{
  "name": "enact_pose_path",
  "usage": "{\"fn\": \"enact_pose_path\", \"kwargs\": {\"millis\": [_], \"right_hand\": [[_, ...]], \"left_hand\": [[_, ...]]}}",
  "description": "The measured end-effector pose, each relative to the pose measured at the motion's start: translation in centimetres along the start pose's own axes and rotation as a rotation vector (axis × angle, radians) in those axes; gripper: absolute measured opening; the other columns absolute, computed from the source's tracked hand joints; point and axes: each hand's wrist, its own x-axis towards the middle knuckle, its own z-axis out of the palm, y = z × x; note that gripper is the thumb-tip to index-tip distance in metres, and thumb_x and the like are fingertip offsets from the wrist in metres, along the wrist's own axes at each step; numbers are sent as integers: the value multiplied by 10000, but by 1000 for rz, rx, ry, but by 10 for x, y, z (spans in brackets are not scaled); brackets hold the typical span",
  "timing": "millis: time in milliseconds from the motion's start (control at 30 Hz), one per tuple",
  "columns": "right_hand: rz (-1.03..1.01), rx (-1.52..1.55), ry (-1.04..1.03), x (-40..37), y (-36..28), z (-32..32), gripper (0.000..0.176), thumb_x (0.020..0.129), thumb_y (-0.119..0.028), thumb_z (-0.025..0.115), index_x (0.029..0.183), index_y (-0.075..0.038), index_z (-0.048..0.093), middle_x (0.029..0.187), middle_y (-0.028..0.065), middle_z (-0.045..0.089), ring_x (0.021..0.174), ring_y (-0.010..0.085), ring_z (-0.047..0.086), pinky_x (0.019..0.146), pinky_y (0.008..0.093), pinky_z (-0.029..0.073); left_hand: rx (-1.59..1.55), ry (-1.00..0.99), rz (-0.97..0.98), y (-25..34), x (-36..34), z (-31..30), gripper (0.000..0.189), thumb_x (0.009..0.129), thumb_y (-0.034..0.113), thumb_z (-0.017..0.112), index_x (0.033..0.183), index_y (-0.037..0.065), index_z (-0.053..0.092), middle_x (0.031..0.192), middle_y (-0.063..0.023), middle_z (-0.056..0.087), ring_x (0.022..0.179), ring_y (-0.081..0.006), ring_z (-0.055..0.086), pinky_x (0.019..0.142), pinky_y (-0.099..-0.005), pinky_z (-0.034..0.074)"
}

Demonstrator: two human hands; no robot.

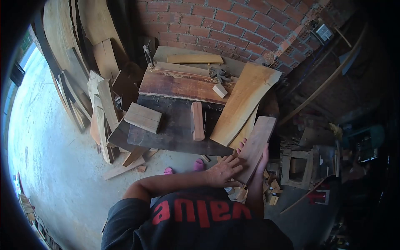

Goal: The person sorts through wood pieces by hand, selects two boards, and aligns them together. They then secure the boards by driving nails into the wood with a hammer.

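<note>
The right hand (263, 163) is curled partway closed around a brown board (259, 143), supporting it from below: the palm side and thumb area show along the board's right edge, while fingertips (240, 145) show at its left edge, and the rest of the grip is hidden under the wood. The left hand (225, 170) is mostly open, back upward, with its fingers slightly bent and a little apart; they lie on the lower left part of the board's upper face, touching it without closing around it. The board itself is held at a slant off the near right corner of a dark worktable (175, 118), its lower end near the person's dark shirt (187, 227) and its far end pointing away and to the right. Just beyond it, a wide pale plank (246, 102) lies diagonally on the table, partly over other wood. A reddish wooden block (197, 121) lies farther left on the dark surface, and a thick grey-brown block (143, 117) sits near the table's left edge, both well apart from the hands.
</note>
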Motion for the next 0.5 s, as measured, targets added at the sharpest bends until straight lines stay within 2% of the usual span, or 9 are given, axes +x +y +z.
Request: {"fn": "enact_pose_path", "kwargs": {"millis": [67, 133, 167, 233, 300, 333, 400, 433, 500], "right_hand": [[41, 18, -73, -4, 13, 12, 841, 905, -645, 371, 1411, 23, 299, 1355, 207, 448, 1252, 319, 440, 1041, 459, 374], [110, 70, -154, -10, 31, 30, 822, 918, -640, 324, 1375, 41, 366, 1333, 225, 468, 1237, 311, 467, 1053, 427, 373], [107, 65, -137, -10, 40, 38, 822, 918, -640, 324, 1375, 41, 366, 1333, 225, 468, 1237, 311, 467, 1053, 427, 373], [8, -103, -2, -12, 52, 49, 791, 946, -592, 311, 1415, 44, 277, 1366, 247, 441, 1256, 364, 452, 1057, 465, 361], [103, 14, -168, -6, 63, 54, 773, 958, -573, 301, 1400, 61, 304, 1375, 254, 431, 1249, 363, 465, 1056, 464, 366], [102, 16, -139, -9, 68, 65, 773, 958, -573, 301, 1400, 61, 304, 1375, 254, 431, 1249, 363, 465, 1056, 464, 366], [202, 125, -259, -11, 73, 95, 758, 965, -561, 307, 1397, 63, 313, 1361, 260, 445, 1239, 358, 477, 1051, 454, 377], [205, 129, -252, -7, 76, 97, 758, 965, -561, 307, 1397, 63, 313, 1361, 260, 445, 1239, 358, 477, 1051, 454, 377], [270, 79, -267, 3, 84, 98, 731, 971, -544, 320, 1390, 56, 329, 1332, 257, 476, 1214, 348, 500, 1029, 436, 406]], "left_hand": [[-43, 63, -18, -2, -12, -6, 680, 821, 448, 646, 1338, 77, 405, 1328, -206, 378, 1224, -385, 377, 1003, -509, 344], [76, 172, -204, -6, -22, -11, 803, 824, 544, 622, 1402, 49, 367, 1376, -230, 339, 1247, -390, 353, 1043, -511, 303], [59, 168, -200, -11, -28, -13, 803, 824, 544, 622, 1402, 49, 367, 1376, -230, 339, 1247, -390, 353, 1043, -511, 303], [-2, 292, -367, -23, -36, -22, 849, 818, 531, 642, 1441, 55, 316, 1387, -232, 313, 1256, -406, 334, 1053, -497, 299], [-64, 454, -502, -42, -45, -18, 902, 790, 567, 653, 1442, 54, 301, 1371, -234, 333, 1261, -428, 318, 1053, -493, 291], [-87, 435, -504, -48, -50, -22, 902, 790, 567, 653, 1442, 54, 301, 1371, -234, 333, 1261, -428, 318, 1053, -493, 291], [-240, 497, -548, -63, -59, -33, 789, 822, 468, 687, 1376, -8, 388, 1336, -209, 383, 1197, -319, 436, 970, -402, 404], [-243, 492, -553, -68, -63, -40, 789, 822, 468, 687, 1376, -8, 388, 1336, -209, 383, 1197, -319, 436, 970, -402, 404], [-922, 424, -661, -73, -69, -54, 655, 885, 396, 655, 1332, -26, 429, 1253, -154, 489, 1034, -204, 554, 958, -361, 436]]}}
